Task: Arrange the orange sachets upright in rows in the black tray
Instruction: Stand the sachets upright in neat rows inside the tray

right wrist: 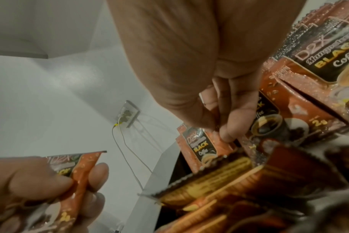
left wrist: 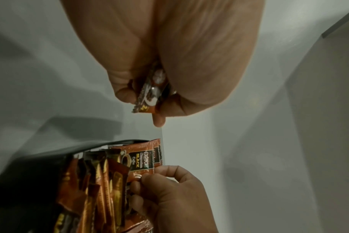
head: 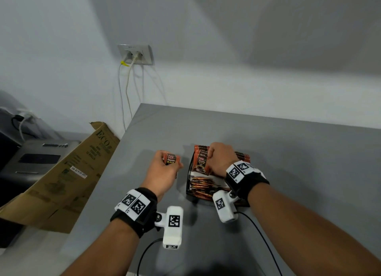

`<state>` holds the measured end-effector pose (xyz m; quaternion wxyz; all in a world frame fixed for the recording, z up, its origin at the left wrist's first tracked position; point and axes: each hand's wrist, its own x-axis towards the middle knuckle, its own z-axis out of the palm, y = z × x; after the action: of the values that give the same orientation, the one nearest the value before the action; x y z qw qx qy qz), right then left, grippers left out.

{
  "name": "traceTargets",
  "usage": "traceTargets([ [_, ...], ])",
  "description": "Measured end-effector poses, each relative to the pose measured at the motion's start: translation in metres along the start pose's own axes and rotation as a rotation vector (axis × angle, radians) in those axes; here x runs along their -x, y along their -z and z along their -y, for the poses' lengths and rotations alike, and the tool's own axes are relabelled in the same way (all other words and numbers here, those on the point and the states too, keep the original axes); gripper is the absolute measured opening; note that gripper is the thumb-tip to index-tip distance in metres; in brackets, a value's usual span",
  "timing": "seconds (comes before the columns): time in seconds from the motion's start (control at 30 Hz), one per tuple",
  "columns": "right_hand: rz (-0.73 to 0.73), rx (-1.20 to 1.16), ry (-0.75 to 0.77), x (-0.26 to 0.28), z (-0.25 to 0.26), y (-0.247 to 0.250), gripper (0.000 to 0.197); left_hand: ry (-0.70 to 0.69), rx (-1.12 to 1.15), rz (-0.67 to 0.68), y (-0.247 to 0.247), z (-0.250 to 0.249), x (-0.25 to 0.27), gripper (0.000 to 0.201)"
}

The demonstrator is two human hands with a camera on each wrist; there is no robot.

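Foil sachet point(head: 172, 160); black tray point(head: 189, 183)

Right hand point(right wrist: 199, 75) amid orange sachets point(right wrist: 301, 97)

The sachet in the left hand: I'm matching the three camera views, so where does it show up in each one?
Head: the sachet sits left of centre, held by the left hand, beside the black tray.
Left wrist: centre, poking from the fingers.
Right wrist: bottom left.
Shared landmark: the upright sachet gripped by the right hand, seen in all three views.
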<state>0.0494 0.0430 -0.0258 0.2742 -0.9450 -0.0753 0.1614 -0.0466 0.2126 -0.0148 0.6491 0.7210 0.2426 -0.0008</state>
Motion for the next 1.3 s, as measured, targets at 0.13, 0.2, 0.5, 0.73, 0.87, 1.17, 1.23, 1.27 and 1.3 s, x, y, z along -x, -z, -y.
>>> traceTargets([
  [0.13,-0.012,0.017,-0.014,0.001,0.002,-0.001,0.012,-0.007,-0.016,0.017,-0.001,0.003,-0.002,0.021],
  [0.2,-0.020,0.001,-0.017,0.003,0.001,0.001,0.013,-0.014,-0.037,0.030,-0.003,0.004,-0.002,0.021],
  [0.5,0.037,-0.320,0.160,0.037,0.011,0.046,0.010,-0.104,-0.086,0.191,-0.026,-0.016,0.002,0.024],
  [0.73,-0.180,-0.265,0.157,0.041,-0.009,0.077,0.013,-0.127,-0.071,0.173,-0.041,-0.023,-0.006,0.030],
  [0.87,-0.137,-0.148,0.045,0.038,-0.043,0.076,0.024,-0.105,-0.167,0.161,-0.032,-0.008,-0.010,0.021],
  [1.17,-0.014,0.089,-0.001,0.038,-0.082,0.053,0.028,-0.085,-0.250,0.183,-0.027,0.005,-0.005,0.013],
  [1.23,-0.029,0.113,-0.011,0.037,-0.086,0.049,0.026,-0.080,-0.260,0.185,-0.027,0.004,-0.005,0.014],
  [1.27,-0.045,0.122,-0.011,0.037,-0.087,0.047,0.025,-0.078,-0.266,0.187,-0.028,0.004,-0.005,0.016],
  [1.3,-0.058,0.132,-0.011,0.037,-0.088,0.045,0.023,-0.080,-0.274,0.190,-0.028,0.003,-0.005,0.018],
])
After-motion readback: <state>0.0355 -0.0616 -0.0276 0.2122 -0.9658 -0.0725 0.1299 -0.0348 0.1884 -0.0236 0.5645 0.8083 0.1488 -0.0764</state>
